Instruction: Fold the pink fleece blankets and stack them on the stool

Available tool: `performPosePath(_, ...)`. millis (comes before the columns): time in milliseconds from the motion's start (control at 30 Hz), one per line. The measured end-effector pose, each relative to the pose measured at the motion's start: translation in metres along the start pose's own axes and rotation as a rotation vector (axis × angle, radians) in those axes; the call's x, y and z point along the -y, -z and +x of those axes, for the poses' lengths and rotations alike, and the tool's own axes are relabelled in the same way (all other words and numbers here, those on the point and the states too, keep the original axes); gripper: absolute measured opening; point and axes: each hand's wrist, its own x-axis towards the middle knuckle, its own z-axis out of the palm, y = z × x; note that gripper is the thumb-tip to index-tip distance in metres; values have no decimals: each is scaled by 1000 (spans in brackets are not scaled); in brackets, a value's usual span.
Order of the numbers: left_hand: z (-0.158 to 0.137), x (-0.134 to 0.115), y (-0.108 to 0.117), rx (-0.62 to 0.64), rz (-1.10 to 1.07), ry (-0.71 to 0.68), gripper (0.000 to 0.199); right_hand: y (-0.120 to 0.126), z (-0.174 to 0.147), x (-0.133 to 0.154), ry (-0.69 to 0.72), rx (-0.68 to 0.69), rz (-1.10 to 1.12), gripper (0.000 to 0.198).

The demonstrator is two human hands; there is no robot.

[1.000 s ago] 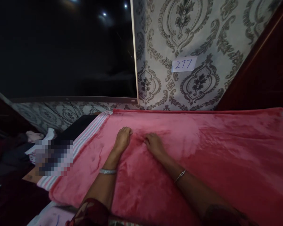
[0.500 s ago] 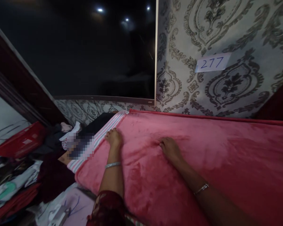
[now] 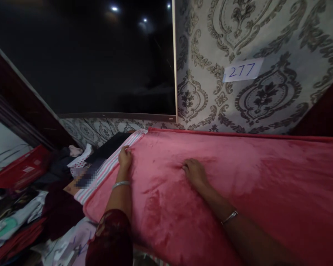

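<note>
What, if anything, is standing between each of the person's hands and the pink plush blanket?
Nothing visible. The right hand appears to rest directly on the pink plush blanket; the left hand is at its left border, where the striped cloth lies alongside without blocking it.

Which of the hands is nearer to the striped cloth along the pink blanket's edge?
Left. The left hand is at the border between the striped cloth and the pink blanket; the right hand is farther right, on the blanket.
</note>
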Motion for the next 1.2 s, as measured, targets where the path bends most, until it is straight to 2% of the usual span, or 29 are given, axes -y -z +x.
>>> performPosePath(167,8,9,12,64,-236,-70,36,-2,1,-2,7,-107,2,15)
performPosePath(300,10,10,19,159,-292,-98,34,-2,2,-4,-30,-69,7,15)
performPosePath(500,12,9,24,290,-218,-141,37,-3,3,-8,-12,-47,12,17)
performPosePath(700,11,5,27,372,-37,-206,45,-2,2,-8,32,-50,34,27)
performPosePath(900,8,6,25,313,161,-206,32,-3,0,-9,62,-86,-2,25)
performPosePath(1067,9,1,28,191,252,-213,23,-4,0,-12,115,-151,-5,24)
performPosePath(1200,10,-5,33,93,295,-238,24,-6,1,-11,120,-139,-4,24)
